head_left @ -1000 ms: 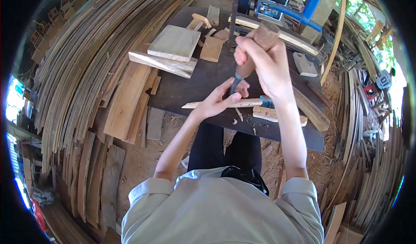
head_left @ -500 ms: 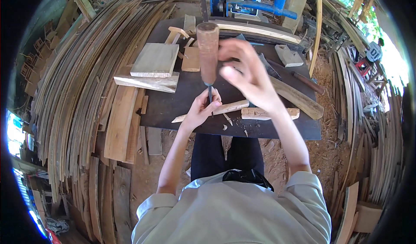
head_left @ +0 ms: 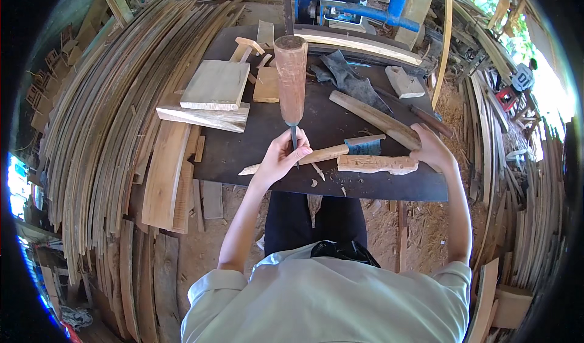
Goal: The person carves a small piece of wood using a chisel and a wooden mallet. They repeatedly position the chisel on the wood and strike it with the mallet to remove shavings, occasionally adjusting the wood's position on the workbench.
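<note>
My left hand (head_left: pixel 284 155) pinches the blade of a chisel (head_left: pixel 292 78), just below its thick wooden handle. The chisel stands upright with the handle up, and its tip is near a pale pointed stick (head_left: pixel 325 153). At the right, my right hand (head_left: pixel 433 148) closes around the near end of a long wooden club (head_left: pixel 377 119) lying slantwise on the dark table. Beside that hand is a carved wood block (head_left: pixel 377 164), whose upper face bears cut marks. Behind the block lies a blue piece (head_left: pixel 365 146) with a wooden edge.
A dark cloth (head_left: pixel 353 81), a wooden-handled tool (head_left: pixel 432 120) and a notched pale block (head_left: pixel 404 82) lie toward the table's far right. Boards (head_left: pixel 215 85) are stacked at the left. Shavings dot the table's near edge (head_left: pixel 389 191). A blue machine (head_left: pixel 353 8) stands beyond.
My right hand has moved from beside the chisel handle down and right onto the club, uncovering the cloth. My left hand and the chisel have stayed nearly in place.
</note>
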### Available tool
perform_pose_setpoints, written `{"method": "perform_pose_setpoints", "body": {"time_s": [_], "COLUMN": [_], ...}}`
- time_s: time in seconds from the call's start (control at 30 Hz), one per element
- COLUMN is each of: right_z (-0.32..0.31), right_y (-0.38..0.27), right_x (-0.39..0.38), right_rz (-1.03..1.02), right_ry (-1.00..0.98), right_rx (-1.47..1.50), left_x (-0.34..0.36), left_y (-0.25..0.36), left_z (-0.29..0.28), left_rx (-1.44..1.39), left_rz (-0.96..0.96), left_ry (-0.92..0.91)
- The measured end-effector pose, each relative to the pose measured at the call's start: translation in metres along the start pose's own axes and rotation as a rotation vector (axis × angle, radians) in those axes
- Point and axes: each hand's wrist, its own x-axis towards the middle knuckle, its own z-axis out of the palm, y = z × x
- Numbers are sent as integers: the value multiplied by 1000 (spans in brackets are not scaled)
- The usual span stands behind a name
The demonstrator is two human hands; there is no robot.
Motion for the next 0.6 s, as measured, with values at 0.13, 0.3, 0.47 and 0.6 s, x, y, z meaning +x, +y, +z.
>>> {"method": "perform_pose_setpoints", "body": {"time_s": [0.13, 0.3, 0.47, 0.6], "right_z": [3, -4, -64, -113], "right_y": [5, -15, -73, -107], "right_x": [18, 12, -1, -5], "right_rz": [52, -123, -3, -145], "right_ry": [-18, 202, 354, 699], "right_rx": [35, -72, -9, 10], "left_x": [1, 1, 0, 2], "left_y": [-1, 1, -3, -1], "left_z": [1, -2, 1, 3], "left_rx": [-8, 65, 41, 15], "left_rz": [10, -52, 7, 8], "left_ry": [-10, -5, 33, 19]}}
